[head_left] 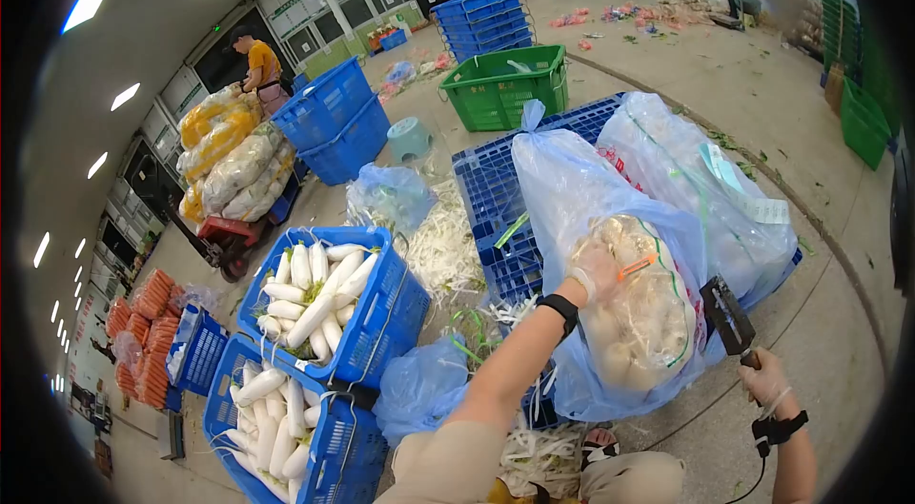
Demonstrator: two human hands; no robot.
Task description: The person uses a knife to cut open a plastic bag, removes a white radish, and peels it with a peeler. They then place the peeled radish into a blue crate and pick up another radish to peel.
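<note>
My left hand (596, 273), in a thin clear glove, is at a clear bag of pale round vegetables (634, 323), its fingers closed around a slim orange tool (637, 267). That bag lies inside an opened blue plastic bag (562, 170) on a blue pallet (496, 208). At the right, my right hand (765, 380), also gloved, grips the wooden handle of a dark flat-headed tool (727, 315), held beside the bag. Another filled, clear-wrapped bag (705, 189) lies behind on the pallet.
Blue crates (381, 323) of white radishes stand at the left, with white peelings (443, 246) on the floor nearby. A green crate (505, 89) is beyond the pallet. A person in orange (259, 65) stands by a loaded pallet truck (224, 232).
</note>
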